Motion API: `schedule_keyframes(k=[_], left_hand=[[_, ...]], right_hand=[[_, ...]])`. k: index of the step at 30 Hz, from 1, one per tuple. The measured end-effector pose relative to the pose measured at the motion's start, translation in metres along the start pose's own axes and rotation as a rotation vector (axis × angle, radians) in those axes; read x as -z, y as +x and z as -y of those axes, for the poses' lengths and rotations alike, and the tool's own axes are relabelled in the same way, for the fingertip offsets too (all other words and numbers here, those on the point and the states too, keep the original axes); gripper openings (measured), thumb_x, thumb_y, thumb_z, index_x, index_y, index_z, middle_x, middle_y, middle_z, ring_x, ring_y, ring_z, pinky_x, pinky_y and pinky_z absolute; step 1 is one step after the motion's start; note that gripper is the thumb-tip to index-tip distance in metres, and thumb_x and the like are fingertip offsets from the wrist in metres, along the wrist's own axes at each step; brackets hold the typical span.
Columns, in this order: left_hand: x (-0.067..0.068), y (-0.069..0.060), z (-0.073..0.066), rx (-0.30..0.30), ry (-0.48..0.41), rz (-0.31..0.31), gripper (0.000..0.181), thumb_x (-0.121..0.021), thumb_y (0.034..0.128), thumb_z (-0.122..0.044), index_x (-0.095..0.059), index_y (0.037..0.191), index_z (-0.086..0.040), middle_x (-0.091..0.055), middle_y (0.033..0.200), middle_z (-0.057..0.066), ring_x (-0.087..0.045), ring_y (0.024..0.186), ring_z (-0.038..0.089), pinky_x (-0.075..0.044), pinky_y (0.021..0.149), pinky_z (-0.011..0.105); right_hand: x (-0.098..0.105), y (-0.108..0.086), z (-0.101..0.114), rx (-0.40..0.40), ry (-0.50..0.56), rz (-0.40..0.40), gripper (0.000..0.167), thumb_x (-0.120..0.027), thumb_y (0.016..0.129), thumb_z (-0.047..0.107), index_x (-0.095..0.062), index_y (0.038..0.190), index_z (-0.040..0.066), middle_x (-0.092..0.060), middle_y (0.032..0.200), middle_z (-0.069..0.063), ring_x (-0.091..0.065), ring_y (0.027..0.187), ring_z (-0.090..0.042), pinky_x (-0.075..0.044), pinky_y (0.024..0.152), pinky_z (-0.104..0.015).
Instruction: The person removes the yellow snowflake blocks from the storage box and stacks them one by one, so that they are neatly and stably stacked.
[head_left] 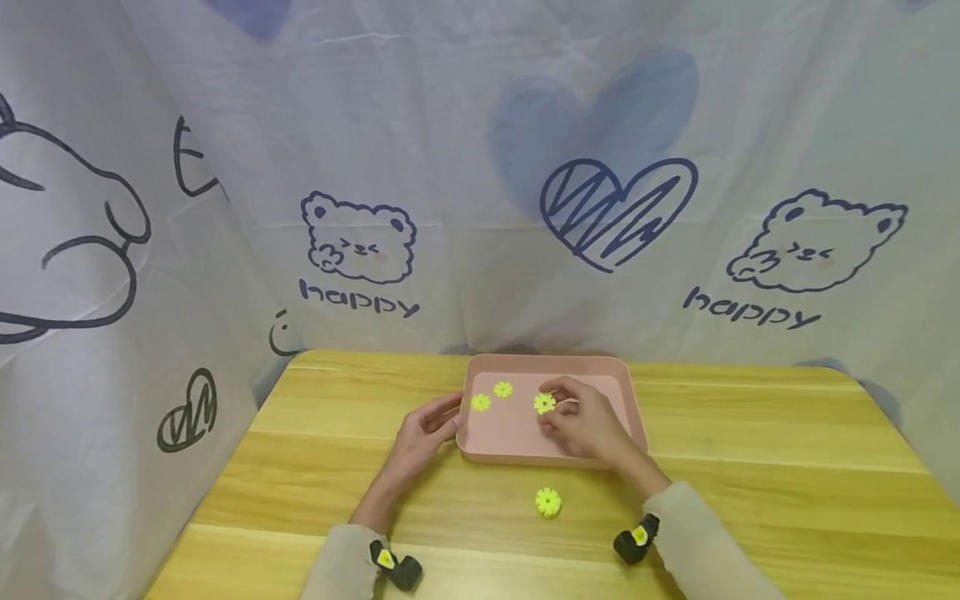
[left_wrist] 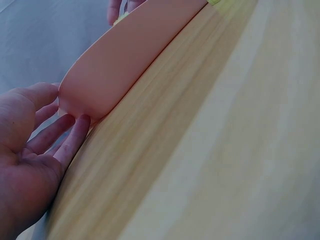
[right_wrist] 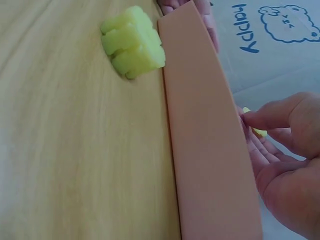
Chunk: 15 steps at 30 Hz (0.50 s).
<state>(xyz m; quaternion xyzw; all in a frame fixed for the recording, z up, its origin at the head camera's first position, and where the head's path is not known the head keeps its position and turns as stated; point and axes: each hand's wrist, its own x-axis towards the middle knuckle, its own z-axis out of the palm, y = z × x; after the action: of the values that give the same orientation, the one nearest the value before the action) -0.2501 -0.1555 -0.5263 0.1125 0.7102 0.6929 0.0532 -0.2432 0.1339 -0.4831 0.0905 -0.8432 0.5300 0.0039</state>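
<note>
A pink tray [head_left: 510, 457] stands on the table with two yellow-green notched flower discs, one disc [head_left: 503, 389] a little behind the other disc [head_left: 481, 402], in its left part. Over the tray, my right hand [head_left: 588, 421] pinches another flower disc [head_left: 544, 403] between thumb and fingertips. My left hand [head_left: 420, 437] rests its fingertips on the outside of the tray's left end, near the front corner, as the left wrist view shows. In front of the tray lies a short stack of flower discs [right_wrist: 132, 42], apart from both hands.
The wooden table [head_left: 750, 467] extends to both sides of the tray. Behind it hangs a pale cloth [head_left: 465, 167] printed with bears and hearts, which continues along the left side. Each wrist carries a small black camera [head_left: 636, 540].
</note>
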Motion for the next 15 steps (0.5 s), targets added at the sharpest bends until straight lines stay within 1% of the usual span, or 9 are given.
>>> schedule_keyframes(k=[2, 4, 8, 12, 15], left_hand=[[0.000, 0.000, -0.001, 0.006, -0.009, -0.004, 0.042, -0.064, 0.1012, -0.002, -0.057, 0.143, 0.003, -0.057, 0.145, 0.020, -0.055, 0.133, 0.037, -0.057, 0.096, 0.030], [0.000, 0.000, -0.001, 0.013, -0.017, -0.007, 0.042, -0.064, 0.1013, -0.003, -0.057, 0.143, 0.002, -0.057, 0.146, 0.019, -0.056, 0.133, 0.035, -0.057, 0.097, 0.030], [0.000, -0.001, -0.002, 0.015, -0.021, -0.004, 0.042, -0.064, 0.1014, -0.003, -0.057, 0.143, 0.002, -0.056, 0.146, 0.019, -0.055, 0.134, 0.035, -0.056, 0.097, 0.029], [0.000, -0.001, -0.001, 0.017, -0.012, 0.000, 0.042, -0.064, 0.1015, -0.003, -0.057, 0.143, 0.003, -0.056, 0.146, 0.018, -0.055, 0.134, 0.035, -0.056, 0.097, 0.029], [0.000, 0.000, -0.001, 0.018, -0.012, -0.001, 0.043, -0.064, 0.1015, -0.003, -0.056, 0.143, 0.003, -0.056, 0.147, 0.018, -0.055, 0.134, 0.035, -0.056, 0.097, 0.029]], right_hand=[[0.003, -0.003, 0.001, 0.004, -0.014, -0.004, 0.035, -0.077, 0.086, -0.002, -0.070, 0.119, 0.007, -0.067, 0.107, -0.008, -0.067, 0.083, -0.013, -0.058, 0.076, -0.022], [0.005, -0.006, 0.002, 0.009, -0.009, -0.001, 0.036, -0.078, 0.086, -0.002, -0.070, 0.120, 0.006, -0.067, 0.109, -0.009, -0.067, 0.085, -0.014, -0.058, 0.078, -0.021], [0.009, -0.013, 0.007, 0.028, 0.028, 0.007, 0.037, -0.077, 0.086, -0.004, -0.070, 0.121, 0.004, -0.067, 0.111, -0.011, -0.067, 0.086, -0.017, -0.058, 0.076, -0.021], [0.013, -0.022, 0.010, 0.074, 0.038, 0.008, 0.037, -0.078, 0.085, -0.005, -0.070, 0.121, 0.003, -0.068, 0.111, -0.011, -0.067, 0.088, -0.018, -0.058, 0.076, -0.019], [0.015, -0.029, 0.012, 0.114, 0.054, 0.018, 0.038, -0.077, 0.085, -0.007, -0.069, 0.121, 0.001, -0.067, 0.110, -0.013, -0.068, 0.088, -0.019, -0.060, 0.077, -0.021]])
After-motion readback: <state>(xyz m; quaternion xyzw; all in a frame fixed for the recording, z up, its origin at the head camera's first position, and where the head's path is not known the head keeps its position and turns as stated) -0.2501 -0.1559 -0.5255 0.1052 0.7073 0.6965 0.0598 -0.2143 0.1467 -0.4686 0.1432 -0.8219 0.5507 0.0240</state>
